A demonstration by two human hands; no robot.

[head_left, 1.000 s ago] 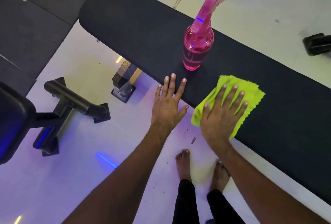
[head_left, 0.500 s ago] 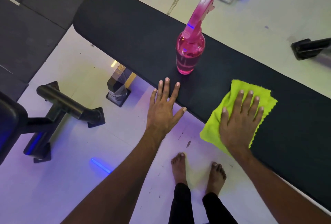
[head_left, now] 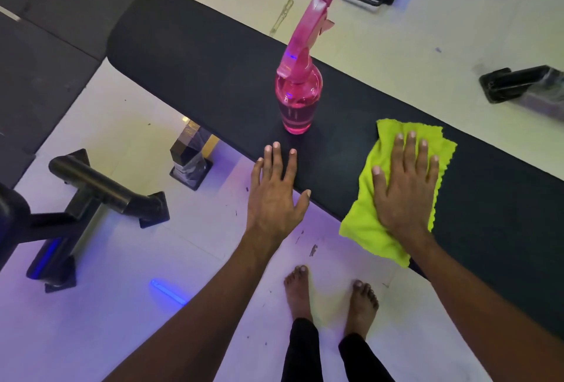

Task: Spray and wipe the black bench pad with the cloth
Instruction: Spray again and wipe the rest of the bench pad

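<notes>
The long black bench pad [head_left: 198,55] runs diagonally from upper left to lower right. A pink spray bottle [head_left: 298,97] stands upright on it near the front edge. My right hand [head_left: 406,186] lies flat with fingers spread on a bright yellow-green cloth [head_left: 366,216], pressing it onto the pad; the cloth's near corner hangs over the front edge. Left of the cloth, my left hand [head_left: 274,195] rests flat and empty on the pad's front edge, just in front of the bottle.
My bare feet [head_left: 329,296] stand on the white floor below the pad. A wrapped bench leg [head_left: 190,157] stands under the pad. A black metal frame [head_left: 100,195] sits at left, dark floor mats [head_left: 45,55] at far left, and other black equipment [head_left: 518,85] at right.
My right hand has slid the cloth to the right along the pad, away from the bottle. The left hand has stayed on the pad's edge. The bottle has not moved.
</notes>
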